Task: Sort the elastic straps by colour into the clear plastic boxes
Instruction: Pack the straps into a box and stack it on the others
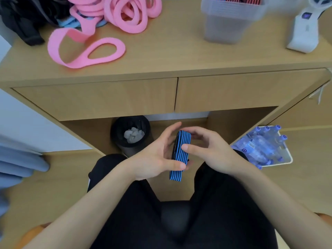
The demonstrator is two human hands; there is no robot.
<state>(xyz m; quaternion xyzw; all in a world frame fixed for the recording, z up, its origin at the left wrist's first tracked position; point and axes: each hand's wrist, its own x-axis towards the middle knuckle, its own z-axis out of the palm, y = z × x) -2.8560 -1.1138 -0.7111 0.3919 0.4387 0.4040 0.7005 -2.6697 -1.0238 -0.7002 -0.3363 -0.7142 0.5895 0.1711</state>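
1. Position of the task item: you hold the striped strap (180, 153), blue with thin black lines and folded into a flat bundle, upright between both hands. It hangs over your lap, nearer to you than the front edge of the desk (170, 51).
2. Your left hand (156, 157) lies along the strap's left side. Its thumb presses the lower front of the strap, and its fingers (170, 130) reach up behind it, nearly straight and close together.
3. Your right hand (212, 150) grips from the right. Its thumb lies across the strap's front at mid-height, and its fingers curl over the top end, so the strap is pinched between them.
4. The clear plastic box (231, 24) stands on the desk at the far right. Red-striped and blue-striped straps show at its rim, but they are blurred.
5. The heap of pink straps (125, 15) occupies the far left of the desk, with light blue straps (71, 23) showing beneath it. One loose pink strap (84, 51) lies just in front of the heap, nearer the desk edge. A black cloth (21, 20) sits at the left corner.
6. A white device (303, 31) stands to the right of the box. You cannot tell from this view what it is.
7. Under the desk, a black bin (118, 141) holds crumpled white paper. A pack of bottles (264, 146) with blue caps rests on the floor to your right.
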